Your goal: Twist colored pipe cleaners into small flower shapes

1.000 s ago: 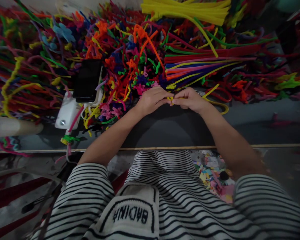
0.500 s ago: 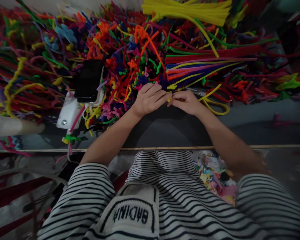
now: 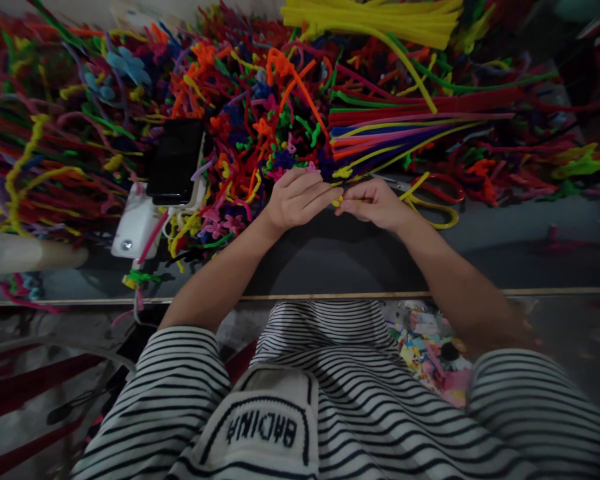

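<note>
My left hand [image 3: 297, 198] and my right hand [image 3: 375, 203] meet above the dark table, their fingertips pinching a small yellow pipe cleaner piece [image 3: 338, 201] between them. A yellow strand runs out past the right hand. Just behind the fingers lies a small yellow twisted shape [image 3: 343, 172]. Scissors with red and yellow handles [image 3: 443, 215] rest to the right of my right hand. A fan of straight multicoloured pipe cleaners [image 3: 380, 130] lies behind both hands.
A black phone [image 3: 177, 160] lies partly over a white device [image 3: 134, 227] at the left, near a pale cylinder [image 3: 40, 255]. Tangled pipe cleaners [image 3: 35, 167] cover the back of the table [image 3: 325, 263]. A yellow bundle [image 3: 375, 20] lies at the far back.
The fingers of my right hand have curled and shifted slightly around the yellow piece. The yellow strand beyond this hand has tilted. My left hand stays almost in place.
</note>
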The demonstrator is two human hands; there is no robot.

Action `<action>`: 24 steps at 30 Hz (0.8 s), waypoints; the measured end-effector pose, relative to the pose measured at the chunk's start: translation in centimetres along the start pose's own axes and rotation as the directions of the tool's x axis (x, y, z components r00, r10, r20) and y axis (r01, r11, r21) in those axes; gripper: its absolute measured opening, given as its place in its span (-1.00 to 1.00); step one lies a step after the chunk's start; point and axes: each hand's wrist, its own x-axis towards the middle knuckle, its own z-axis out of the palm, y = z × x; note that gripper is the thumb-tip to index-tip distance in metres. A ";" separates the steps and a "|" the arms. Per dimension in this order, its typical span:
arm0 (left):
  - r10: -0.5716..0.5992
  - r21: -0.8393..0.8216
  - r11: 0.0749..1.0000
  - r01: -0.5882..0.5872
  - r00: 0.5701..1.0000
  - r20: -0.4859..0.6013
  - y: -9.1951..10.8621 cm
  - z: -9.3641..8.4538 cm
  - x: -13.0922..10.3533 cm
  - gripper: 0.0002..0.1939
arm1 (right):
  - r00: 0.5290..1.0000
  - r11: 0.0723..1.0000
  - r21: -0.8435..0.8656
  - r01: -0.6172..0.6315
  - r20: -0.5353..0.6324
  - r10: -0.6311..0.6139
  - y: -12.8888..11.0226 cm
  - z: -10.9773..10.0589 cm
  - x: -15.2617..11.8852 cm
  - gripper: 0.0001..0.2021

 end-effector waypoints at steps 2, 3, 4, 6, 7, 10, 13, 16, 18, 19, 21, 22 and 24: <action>0.051 0.009 0.999 -0.051 0.999 0.019 0.2 -0.4 0.0 -0.61 | 0.998 0.997 0.070 -0.019 0.055 0.015 0.0 0.1 -0.2 -0.50; 0.063 0.003 0.998 -0.063 0.998 0.031 0.3 -0.6 0.1 -0.60 | 0.997 0.994 0.101 -0.029 0.076 0.022 0.0 0.1 -0.3 -0.52; 0.070 0.000 0.998 -0.070 0.996 0.046 0.4 -0.8 0.2 -0.61 | 0.995 0.991 0.125 -0.040 0.094 0.028 0.0 0.1 -0.4 -0.53; 0.105 0.026 0.994 -0.107 0.992 0.067 0.5 -1.2 0.5 -0.66 | 0.991 0.988 0.147 -0.055 0.126 0.037 -0.1 0.0 -0.4 -0.54; 0.161 0.067 0.984 -0.164 0.986 0.053 0.6 -1.3 0.7 -0.71 | 0.989 0.988 0.141 -0.058 0.143 0.037 -0.2 -0.1 -0.3 -0.53; 0.418 0.234 0.891 -0.389 0.905 -0.084 0.8 -1.6 1.1 -0.82 | 0.985 0.997 0.063 -0.051 0.169 0.040 -0.4 -0.4 -0.2 -0.52; 0.373 0.220 0.917 -0.334 0.913 -0.167 1.0 -1.4 0.9 -0.83 | 0.989 0.998 0.040 -0.053 0.143 0.046 -0.4 -1.0 -0.2 -0.54; 0.210 0.121 0.973 -0.194 0.969 -0.130 1.6 -0.8 0.5 -0.81 | 0.984 0.988 0.130 -0.087 0.167 0.064 -0.1 -1.6 -0.1 -0.56; 0.152 0.071 0.987 -0.146 0.985 -0.087 2.0 -0.4 0.4 -0.80 | 0.972 0.972 0.183 -0.144 0.210 0.104 0.3 -1.8 -0.1 -0.55; 0.120 0.043 0.992 -0.118 0.991 -0.058 2.1 -0.3 0.5 -0.79 | 0.966 0.965 0.198 -0.174 0.224 0.128 0.4 -1.9 0.0 -0.54; 0.056 -0.012 0.998 -0.056 0.998 0.003 2.2 0.0 0.6 -0.72 | 0.959 0.956 0.203 -0.213 0.230 0.165 0.7 -1.9 0.1 -0.54; 0.035 -0.033 0.999 -0.035 0.999 0.019 2.2 0.1 0.7 -0.68 | 0.958 0.955 0.198 -0.219 0.230 0.172 0.8 -1.8 0.1 -0.55; 0.020 -0.062 0.998 -0.019 1.000 0.014 2.1 0.2 0.8 -0.65 | 0.957 0.959 0.191 -0.211 0.240 0.162 0.9 -1.9 0.2 -0.56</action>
